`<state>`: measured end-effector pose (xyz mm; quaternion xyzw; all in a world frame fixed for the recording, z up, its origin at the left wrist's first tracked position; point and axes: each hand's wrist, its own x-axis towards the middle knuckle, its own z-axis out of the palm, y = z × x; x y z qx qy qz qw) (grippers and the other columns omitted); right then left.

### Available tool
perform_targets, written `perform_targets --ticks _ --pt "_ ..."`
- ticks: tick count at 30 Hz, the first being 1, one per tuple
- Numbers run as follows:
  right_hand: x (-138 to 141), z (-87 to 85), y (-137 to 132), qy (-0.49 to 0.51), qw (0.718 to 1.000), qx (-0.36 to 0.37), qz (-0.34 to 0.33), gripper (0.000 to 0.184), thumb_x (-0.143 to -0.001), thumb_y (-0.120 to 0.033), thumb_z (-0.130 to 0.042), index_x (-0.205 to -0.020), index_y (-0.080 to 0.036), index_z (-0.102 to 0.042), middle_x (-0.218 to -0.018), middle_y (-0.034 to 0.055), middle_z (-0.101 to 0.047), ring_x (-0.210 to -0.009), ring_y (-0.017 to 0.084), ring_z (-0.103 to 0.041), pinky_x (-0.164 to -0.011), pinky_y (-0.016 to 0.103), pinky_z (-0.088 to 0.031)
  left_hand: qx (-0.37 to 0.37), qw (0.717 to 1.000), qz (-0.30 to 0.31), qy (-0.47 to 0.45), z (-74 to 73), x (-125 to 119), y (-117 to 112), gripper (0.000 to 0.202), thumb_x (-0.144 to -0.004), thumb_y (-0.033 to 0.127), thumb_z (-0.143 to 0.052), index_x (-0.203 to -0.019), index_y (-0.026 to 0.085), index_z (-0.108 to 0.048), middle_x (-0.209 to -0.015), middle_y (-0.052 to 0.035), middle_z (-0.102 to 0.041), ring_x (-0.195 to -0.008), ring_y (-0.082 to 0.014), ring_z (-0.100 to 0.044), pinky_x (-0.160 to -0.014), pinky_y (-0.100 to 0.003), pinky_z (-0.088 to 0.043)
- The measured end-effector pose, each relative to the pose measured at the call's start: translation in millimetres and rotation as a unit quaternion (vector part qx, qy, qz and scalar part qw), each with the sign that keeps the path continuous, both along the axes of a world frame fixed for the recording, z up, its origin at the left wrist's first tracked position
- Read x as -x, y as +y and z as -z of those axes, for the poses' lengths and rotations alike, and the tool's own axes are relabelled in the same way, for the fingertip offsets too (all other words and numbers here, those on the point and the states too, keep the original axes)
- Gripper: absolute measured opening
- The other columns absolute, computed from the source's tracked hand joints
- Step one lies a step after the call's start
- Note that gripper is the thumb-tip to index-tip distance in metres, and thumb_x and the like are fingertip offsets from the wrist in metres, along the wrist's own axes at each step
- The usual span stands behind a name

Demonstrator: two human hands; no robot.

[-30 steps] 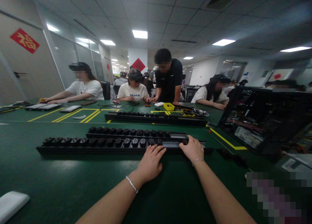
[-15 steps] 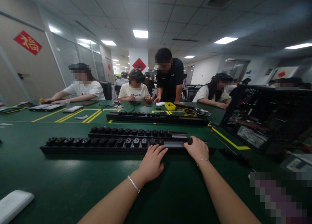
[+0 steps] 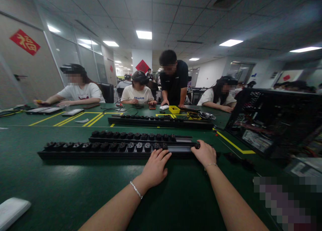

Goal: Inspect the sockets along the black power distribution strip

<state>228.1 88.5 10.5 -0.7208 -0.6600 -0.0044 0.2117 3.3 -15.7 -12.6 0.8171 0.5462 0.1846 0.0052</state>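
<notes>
While the left hand (image 3: pixel 154 167) rests with its fingers slightly spread on the front edge of the nearest black rail (image 3: pixel 100 155), the right hand (image 3: pixel 205 154) appears to pinch a small black socket piece (image 3: pixel 197 145) at the rail's right end. The step in hand looks like positioning that piece, set apart from the row of sockets (image 3: pixel 122 146) by a silvery stretch of channel. The next move seems to call for a steady rail and a level grip; whether the piece is seated cannot be told. A second rail (image 3: pixel 184 139) lies just behind. The green table (image 3: pixel 75 194) also bears an open computer case (image 3: pixel 274 120) and a yellow tray (image 3: pixel 174 110), and people sit or lean around it under ceiling lights (image 3: pixel 144 35).
</notes>
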Motion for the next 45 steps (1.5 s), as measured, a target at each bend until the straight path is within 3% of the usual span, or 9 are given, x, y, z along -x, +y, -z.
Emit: perform_targets --ticks 3,8,14,20,26,32,45 --pt "-2.7 -0.1 1.0 -0.002 1.000 -0.001 0.006 0.048 -0.071 -0.039 -0.045 -0.114 -0.018 -0.052 -0.113 0.0097 -0.057 -0.110 0.026 -0.047 -0.095 0.042 -0.029 -0.006 1.000 0.002 -0.005 0.1 0.6 -0.5 0.065 -0.074 0.023 -0.050 -0.134 0.030 -0.028 -0.142 0.0025 -0.032 -0.131 -0.0217 -0.021 -0.111 -0.045 -0.015" --pt "-9.7 -1.3 4.3 0.018 0.999 0.024 0.013 0.048 -0.072 -0.039 -0.044 -0.114 -0.018 -0.052 -0.109 0.0105 -0.059 -0.105 0.026 -0.050 -0.087 0.038 -0.037 -0.004 1.000 0.004 -0.009 1.7 2.0 0.0 0.064 -0.075 0.025 -0.048 -0.134 0.032 -0.026 -0.142 0.0034 -0.031 -0.132 -0.0217 -0.021 -0.110 -0.045 -0.016" --pt "-11.9 0.7 4.7 0.003 1.000 0.003 0.012 0.048 -0.071 -0.040 -0.044 -0.113 -0.018 -0.052 -0.113 0.0089 -0.057 -0.109 0.026 -0.047 -0.094 0.042 -0.031 -0.004 1.000 0.001 -0.001 1.7 2.3 0.0 0.065 -0.075 0.025 -0.049 -0.135 0.031 -0.024 -0.143 0.0029 -0.030 -0.132 -0.0212 -0.019 -0.111 -0.045 -0.014" --pt "-16.4 0.6 8.2 0.035 0.999 0.027 0.019 0.050 -0.070 -0.038 -0.045 -0.116 -0.020 -0.051 -0.111 0.0099 -0.058 -0.106 0.026 -0.050 -0.090 0.040 -0.035 -0.004 1.000 0.001 0.000 1.1 1.9 -0.5 0.064 -0.075 0.025 -0.049 -0.135 0.031 -0.025 -0.142 0.0027 -0.031 -0.132 -0.0209 -0.020 -0.111 -0.044 -0.015" --pt "-24.6 7.2 11.4 0.020 0.999 0.021 0.037 0.054 -0.070 -0.047 -0.042 -0.118 -0.023 -0.049 -0.125 0.0076 -0.049 -0.118 0.030 -0.038 -0.098 0.058 -0.018 -0.007 1.000 0.001 -0.003 1.4 1.7 0.3 0.063 -0.076 0.026 -0.049 -0.134 0.031 -0.026 -0.142 0.0029 -0.031 -0.132 -0.0207 -0.021 -0.110 -0.044 -0.015" --pt "-25.1 5.3 8.8 0.020 0.999 0.021 0.039 0.050 -0.069 -0.047 -0.042 -0.113 -0.024 -0.052 -0.122 0.0065 -0.051 -0.113 0.028 -0.043 -0.093 0.049 -0.029 -0.010 1.000 0.000 -0.003 1.4 1.2 0.2 0.064 -0.074 0.025 -0.050 -0.134 0.031 -0.028 -0.141 0.0026 -0.032 -0.131 -0.0213 -0.022 -0.110 -0.044 -0.016" --pt "-30.0 3.3 10.6 0.027 0.998 0.033 0.040 0.051 -0.070 -0.045 -0.042 -0.115 -0.022 -0.052 -0.118 0.0082 -0.054 -0.110 0.027 -0.045 -0.089 0.044 -0.034 0.003 1.000 0.000 -0.013 -1.0 1.4 -1.0 0.063 -0.075 0.025 -0.048 -0.134 0.031 -0.027 -0.142 0.0029 -0.031 -0.132 -0.0218 -0.021 -0.111 -0.045 -0.015"
